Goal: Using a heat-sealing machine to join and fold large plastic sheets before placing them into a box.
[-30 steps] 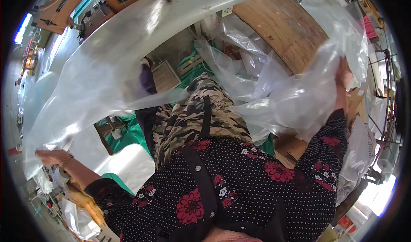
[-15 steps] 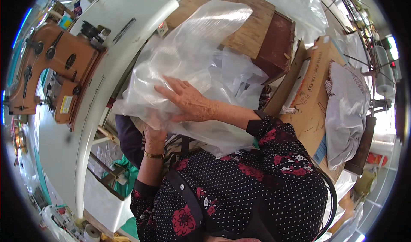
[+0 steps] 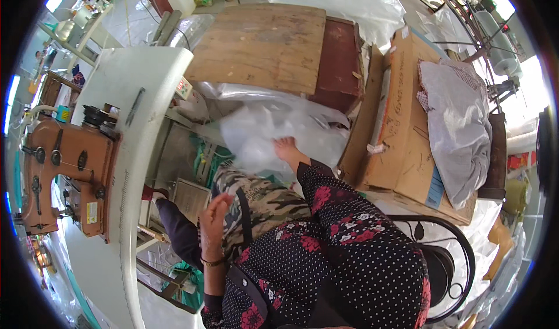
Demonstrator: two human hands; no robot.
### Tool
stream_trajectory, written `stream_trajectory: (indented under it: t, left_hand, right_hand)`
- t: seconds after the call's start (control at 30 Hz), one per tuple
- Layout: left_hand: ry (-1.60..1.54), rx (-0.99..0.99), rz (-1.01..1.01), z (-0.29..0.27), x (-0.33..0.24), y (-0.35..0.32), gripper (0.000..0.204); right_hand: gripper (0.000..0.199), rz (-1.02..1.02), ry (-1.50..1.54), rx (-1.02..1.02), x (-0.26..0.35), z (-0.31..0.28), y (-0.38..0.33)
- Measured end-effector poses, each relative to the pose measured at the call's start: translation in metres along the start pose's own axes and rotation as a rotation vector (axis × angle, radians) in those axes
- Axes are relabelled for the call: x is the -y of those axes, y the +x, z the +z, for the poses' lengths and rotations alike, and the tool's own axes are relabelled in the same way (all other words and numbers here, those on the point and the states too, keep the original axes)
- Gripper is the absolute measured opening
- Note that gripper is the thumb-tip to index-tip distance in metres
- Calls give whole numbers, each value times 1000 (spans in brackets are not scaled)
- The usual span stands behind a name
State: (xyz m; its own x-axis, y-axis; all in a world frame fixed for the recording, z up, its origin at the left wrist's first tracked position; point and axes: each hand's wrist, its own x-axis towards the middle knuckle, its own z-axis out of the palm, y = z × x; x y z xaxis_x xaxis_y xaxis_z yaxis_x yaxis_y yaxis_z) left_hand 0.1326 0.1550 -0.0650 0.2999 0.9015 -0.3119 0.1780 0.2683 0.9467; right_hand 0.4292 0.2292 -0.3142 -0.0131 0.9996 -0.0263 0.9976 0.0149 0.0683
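Now the clear plastic sheeting (image 3: pixel 273 134) sits in a crumpled heap low beside the wooden board (image 3: pixel 262 43), off the lap where both hands pressed it half a second ago. So the bundle looks set aside. White sewing table (image 3: pixel 125 154) with orange machine (image 3: pixel 64 172) to the left. Cardboard box (image 3: pixel 402 113) on the right, grey cloth (image 3: pixel 460 119) draped over its top; contents not visible. Right hand (image 3: pixel 285 150) rests on the heap, fingers loosely spread, no clear grip. Left hand (image 3: pixel 213 215) is raised, open and empty, near the camouflage-clad lap (image 3: pixel 262 198).
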Motion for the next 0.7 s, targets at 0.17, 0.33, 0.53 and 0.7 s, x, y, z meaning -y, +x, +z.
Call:
stream_trajectory:
  t: [0.17,0.33,0.53,0.7]
  left_hand:
    - [-25,-24,-60,-1,10,-8,31]
    - [138,-141,34,-21,-18,4,31]
    - [755,-458,432,-70,-92,18,27]
    - [1166,-454,657,-98,-108,54,34]
  right_hand:
    - [28,224,139,581,-23,33,-2]
    - [27,-17,390,349,-37,-33,49]
    - [15,-284,458,-543,-91,-158,94]
    - [52,-48,92,-471,-167,-192,77]
